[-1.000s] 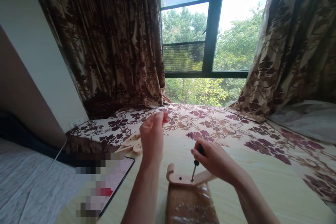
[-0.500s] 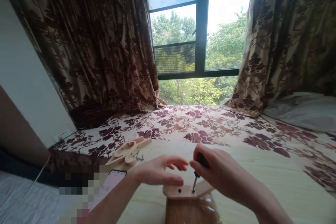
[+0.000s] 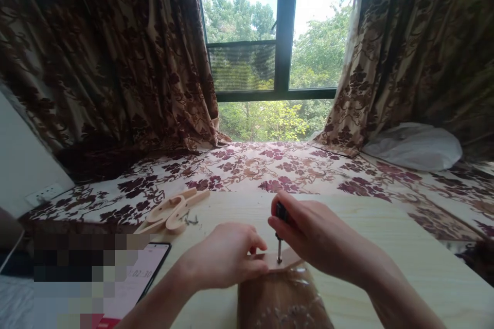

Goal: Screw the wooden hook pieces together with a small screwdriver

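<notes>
My right hand [image 3: 304, 226] is wrapped round the dark handle of a screwdriver [image 3: 280, 247], which stands nearly upright with its tip at a screw in a pale wooden piece [image 3: 283, 261]. My left hand [image 3: 231, 254] is closed on the left end of that wooden piece, thumb in front and fingers behind. Under the piece lies a brown block in clear plastic wrap [image 3: 283, 300]. Parts of the wooden piece are hidden by both hands.
Curved wooden parts [image 3: 175, 212] and several loose screws [image 3: 189, 219] lie at the back left of the pale board [image 3: 370, 252]. A phone [image 3: 148, 264] is at the left. Beyond are a floral cloth [image 3: 270, 164] and a white plastic bag [image 3: 415, 146].
My left hand has come down from hovering above the wooden piece and now grips its left end. The screwdriver stands more upright. The camera view has shifted.
</notes>
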Demonstrator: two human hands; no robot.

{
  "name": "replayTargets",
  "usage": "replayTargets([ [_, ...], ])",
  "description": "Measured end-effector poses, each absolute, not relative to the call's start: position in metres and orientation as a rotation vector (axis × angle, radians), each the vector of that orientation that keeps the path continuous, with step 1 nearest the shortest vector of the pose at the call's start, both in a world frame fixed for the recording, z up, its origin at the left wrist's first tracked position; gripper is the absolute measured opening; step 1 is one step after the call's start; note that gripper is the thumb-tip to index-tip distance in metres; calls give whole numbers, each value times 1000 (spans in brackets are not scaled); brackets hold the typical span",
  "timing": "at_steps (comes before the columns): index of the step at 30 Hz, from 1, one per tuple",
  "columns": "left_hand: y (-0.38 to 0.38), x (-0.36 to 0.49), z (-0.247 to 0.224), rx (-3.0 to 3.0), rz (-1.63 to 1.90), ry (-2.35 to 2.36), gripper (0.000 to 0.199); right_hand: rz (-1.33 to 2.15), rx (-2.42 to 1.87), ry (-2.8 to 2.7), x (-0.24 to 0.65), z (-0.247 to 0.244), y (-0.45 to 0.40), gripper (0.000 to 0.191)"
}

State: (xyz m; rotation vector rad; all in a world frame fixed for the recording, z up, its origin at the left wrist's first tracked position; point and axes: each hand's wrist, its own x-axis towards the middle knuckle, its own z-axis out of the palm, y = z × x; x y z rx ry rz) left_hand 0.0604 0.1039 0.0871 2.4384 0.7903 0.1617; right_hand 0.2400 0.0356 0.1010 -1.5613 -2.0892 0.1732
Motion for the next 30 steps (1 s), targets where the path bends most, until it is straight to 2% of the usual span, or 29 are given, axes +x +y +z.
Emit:
replayTargets([
  [3, 100, 65, 90, 2607, 145, 777, 20, 176, -1561, -2113, 238, 103, 35, 10],
  [8, 95, 77, 88, 2823, 72, 777, 16, 173, -1600, -2106, 238, 105, 34, 13],
  [13, 92, 80, 85, 2893, 97, 808, 21, 154, -1626, -2092, 243, 105, 36, 15],
  [24, 92, 78, 87, 2835, 108, 778, 24, 179, -1598, -2113, 242, 105, 37, 15],
  [30, 93, 78, 86, 2844, 68, 789, 22, 99, -1718, -2018, 245, 104, 39, 18],
])
